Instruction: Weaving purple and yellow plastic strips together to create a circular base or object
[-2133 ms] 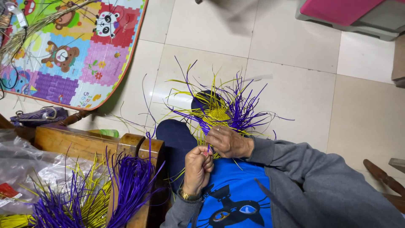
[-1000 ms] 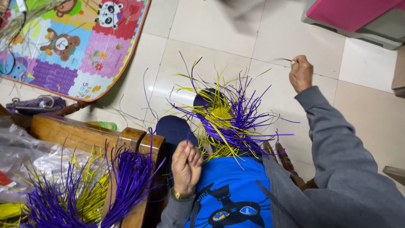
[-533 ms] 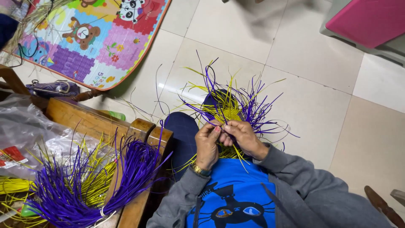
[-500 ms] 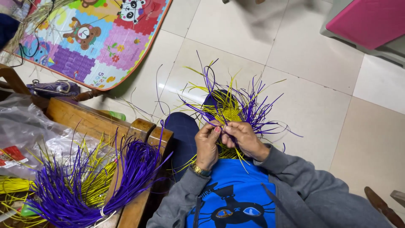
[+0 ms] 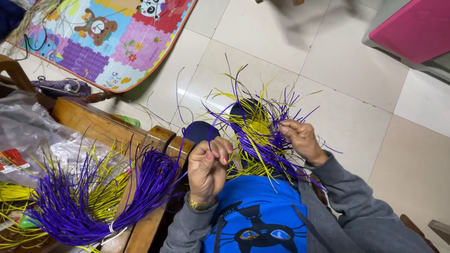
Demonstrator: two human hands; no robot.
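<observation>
A half-woven piece of purple and yellow strips rests on my lap, its loose ends sticking out all round. My right hand pinches a strip at the piece's right edge. My left hand is lifted to the left of the piece, fingers curled around a thin purple strip that arcs up from the weave. A gold bracelet shows at my left wrist.
A bundle of purple strips and yellow strips lies on a wooden chair arm at lower left, beside a clear plastic bag. A colourful play mat covers the tiled floor at top left. A pink-topped box stands at top right.
My hands were together on the weave half a second ago. My left hand has pulled away to the left with a purple strip; the right stays at the piece's edge.
</observation>
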